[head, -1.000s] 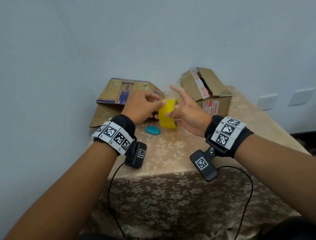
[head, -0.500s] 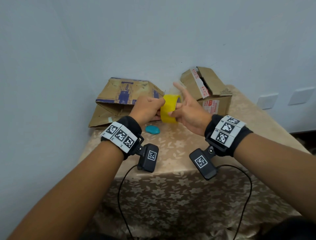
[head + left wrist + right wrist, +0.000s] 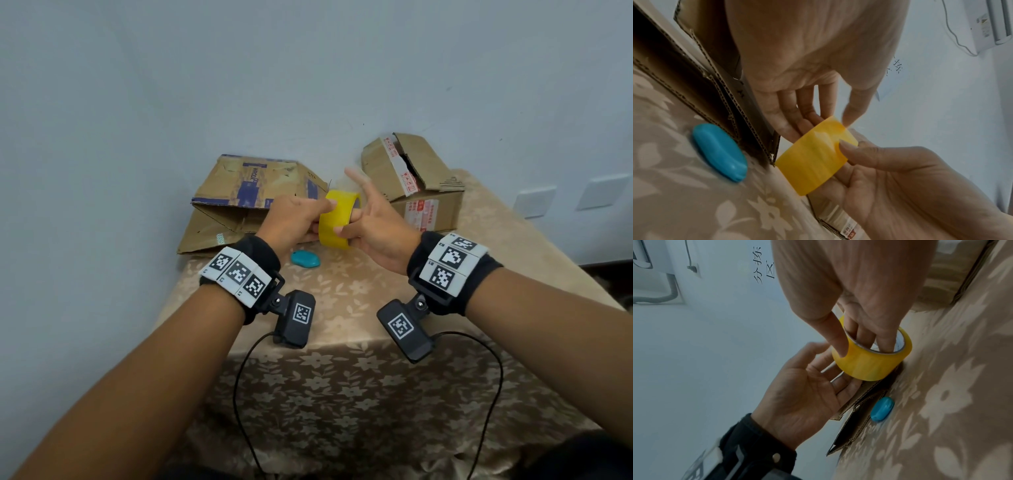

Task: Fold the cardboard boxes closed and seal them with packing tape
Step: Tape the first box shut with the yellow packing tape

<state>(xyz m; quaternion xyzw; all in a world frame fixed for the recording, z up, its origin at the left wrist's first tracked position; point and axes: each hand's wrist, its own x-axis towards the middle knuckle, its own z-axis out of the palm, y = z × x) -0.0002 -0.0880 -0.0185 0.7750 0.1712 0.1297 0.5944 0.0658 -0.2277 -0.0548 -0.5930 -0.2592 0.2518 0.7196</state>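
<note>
Right hand (image 3: 373,222) grip holds yellow tape roll (image 3: 337,219), fingers through core, thumb outside; left hand (image 3: 294,219) grip pinches its rim above table (image 3: 342,308).

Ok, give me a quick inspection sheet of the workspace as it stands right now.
Surface: table under a beige floral cloth.
Job's things: yellow tape roll held above the table; left box and right box, flaps not sealed.
Clutter: small blue oval object beside the left box.
Grips: right hand has fingers through the roll's core, thumb outside; left hand fingers the roll's outer face.
Cables: black leads hang from both wrist cameras.
Surroundings: pale wall, two wall plates at right.
</note>
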